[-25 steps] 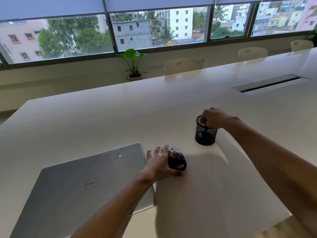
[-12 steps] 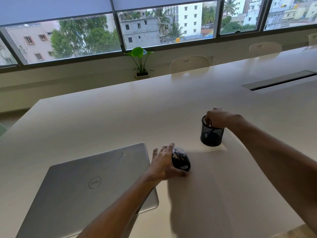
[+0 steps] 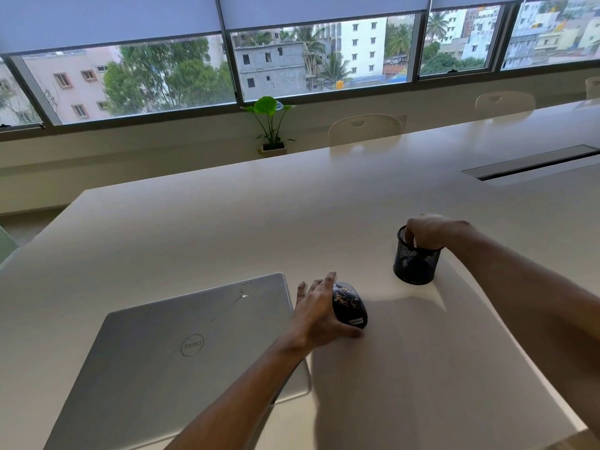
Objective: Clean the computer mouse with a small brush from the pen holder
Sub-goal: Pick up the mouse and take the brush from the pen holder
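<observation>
A black computer mouse with worn speckles lies on the white table, right of the laptop. My left hand rests against its left side, thumb under its near end, fingers spread. A black mesh pen holder stands further right and back. My right hand is over the holder's mouth with fingers dipped inside. The brush is hidden; I cannot tell whether the fingers hold anything.
A closed silver laptop lies at the near left. The white table stretches back to a cable slot at the far right. Chairs and a potted plant stand beyond the far edge, below the windows.
Both hands keep their places on the mouse and in the pen holder. The view has shifted a little, so everything sits further right in frame.
</observation>
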